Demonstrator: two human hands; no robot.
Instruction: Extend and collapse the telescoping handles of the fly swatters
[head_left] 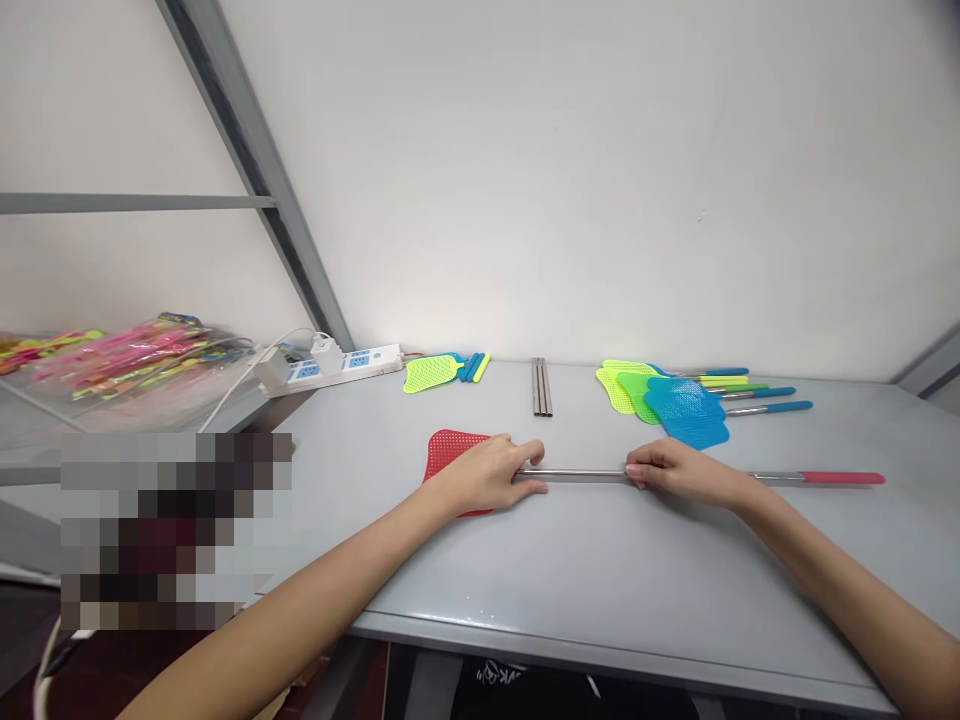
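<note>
A red fly swatter lies lengthwise across the table, its perforated head at the left, a long thin metal rod in the middle and a red handle grip at the right. My left hand rests over the edge of the head where the rod begins. Its thumb and index finger are apart on either side of the rod; the other fingers are hidden. Midway along the rod, my right hand pinches it between thumb and fingers.
Behind lie three metal tubes, a yellow swatter head beside short blue and yellow grips, and several assembled swatters at right. A power strip with plugs and cables borders the left edge, near bagged pink items.
</note>
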